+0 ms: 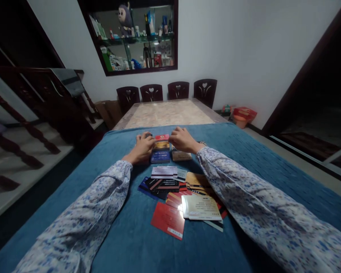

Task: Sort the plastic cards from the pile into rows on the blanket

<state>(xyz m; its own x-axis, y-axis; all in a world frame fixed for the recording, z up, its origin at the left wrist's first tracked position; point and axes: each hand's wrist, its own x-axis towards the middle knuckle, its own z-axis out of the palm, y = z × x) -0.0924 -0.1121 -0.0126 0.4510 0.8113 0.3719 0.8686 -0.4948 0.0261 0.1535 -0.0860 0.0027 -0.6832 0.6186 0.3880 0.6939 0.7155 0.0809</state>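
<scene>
My left hand (144, 147) is closed, with bent fingers at the left edge of a red card (161, 137). At the right edge of that card, the curled fingers of my right hand (183, 139) meet it. A yellow card (161, 145) lies just nearer to me, and a neat blue card stack (160, 157) is closer still. Below my right hand rests a beige card stack (182, 156). Dark card corners show beyond my left fingers. My hands partly hide the cards under them.
Nearer to me, loose cards overlap on the blue cloth (125, 235), among them a red card (168, 220), a cream card (201, 207), black cards (166, 184) and white cards (163, 172). Past the cloth is a bare marble tabletop (165, 113), with dark chairs (178, 91) behind.
</scene>
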